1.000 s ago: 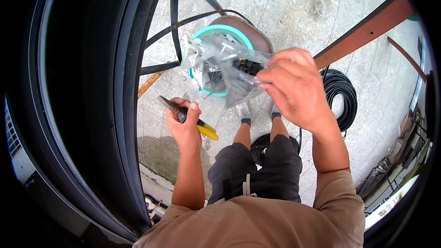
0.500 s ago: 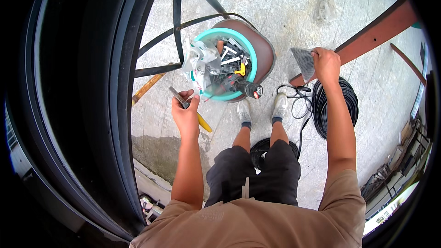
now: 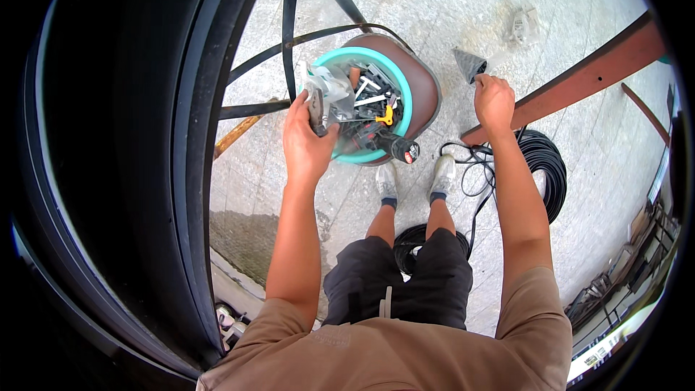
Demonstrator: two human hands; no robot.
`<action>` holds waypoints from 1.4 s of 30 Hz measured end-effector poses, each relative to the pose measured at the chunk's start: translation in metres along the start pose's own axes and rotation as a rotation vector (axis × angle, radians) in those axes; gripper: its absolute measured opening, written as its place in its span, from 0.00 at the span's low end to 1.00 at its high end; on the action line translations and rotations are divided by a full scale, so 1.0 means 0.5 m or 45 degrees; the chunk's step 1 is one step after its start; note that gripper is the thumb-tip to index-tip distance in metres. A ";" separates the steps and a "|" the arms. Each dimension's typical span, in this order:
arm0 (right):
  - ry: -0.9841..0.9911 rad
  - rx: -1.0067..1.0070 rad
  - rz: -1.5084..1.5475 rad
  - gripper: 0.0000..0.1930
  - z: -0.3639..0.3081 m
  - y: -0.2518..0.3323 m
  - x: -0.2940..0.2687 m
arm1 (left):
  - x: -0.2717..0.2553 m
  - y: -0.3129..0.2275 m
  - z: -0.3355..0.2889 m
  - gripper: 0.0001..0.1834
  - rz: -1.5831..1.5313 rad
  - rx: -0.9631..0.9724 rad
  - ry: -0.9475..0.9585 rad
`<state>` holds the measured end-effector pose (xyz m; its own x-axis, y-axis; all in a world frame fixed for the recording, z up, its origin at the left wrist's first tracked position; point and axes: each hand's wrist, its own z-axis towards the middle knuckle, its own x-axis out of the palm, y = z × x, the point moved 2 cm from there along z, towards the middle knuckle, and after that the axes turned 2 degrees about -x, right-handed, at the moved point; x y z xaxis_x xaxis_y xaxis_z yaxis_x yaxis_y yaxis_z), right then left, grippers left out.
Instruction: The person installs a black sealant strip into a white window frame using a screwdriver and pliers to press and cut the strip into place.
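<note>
Pinching a plastic bag of dark bits (image 3: 470, 66) just past its fingertips, the right hand (image 3: 495, 103) is nearly closed. Left hand (image 3: 307, 148) has fingers curled round pliers (image 3: 316, 108), turquoise tub (image 3: 407, 98) just beside them. Weak pinch could drop that bag, tbh.

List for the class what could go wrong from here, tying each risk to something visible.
1. Black cable lies coiled and in loose loops near the right shoe; a step might snag it.
2. The right hand pinches a clear bag of dark contents; if unsealed, which I cannot tell, it might spill.
3. A black tool handle juts over the rim of the turquoise basin; a bump might dislodge it.
</note>
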<state>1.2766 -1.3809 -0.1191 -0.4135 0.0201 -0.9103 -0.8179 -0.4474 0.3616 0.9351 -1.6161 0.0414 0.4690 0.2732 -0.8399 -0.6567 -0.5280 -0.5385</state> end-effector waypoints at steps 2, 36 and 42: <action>0.058 0.042 0.127 0.06 -0.047 0.040 0.011 | 0.012 0.004 -0.001 0.36 0.065 -0.038 0.125; 0.635 0.869 2.110 0.33 -0.347 0.374 -0.522 | 0.016 -0.437 -0.240 0.27 -1.064 -0.176 0.589; 0.384 0.764 1.815 0.11 -0.319 0.350 -0.693 | -0.136 -0.646 -0.219 0.37 -0.757 0.416 0.972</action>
<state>1.3405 -1.6089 0.2273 -0.9200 -0.2963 0.2567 0.0956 0.4654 0.8799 1.1800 -1.5520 0.2801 0.9479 -0.2266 -0.2242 -0.2701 -0.1980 -0.9422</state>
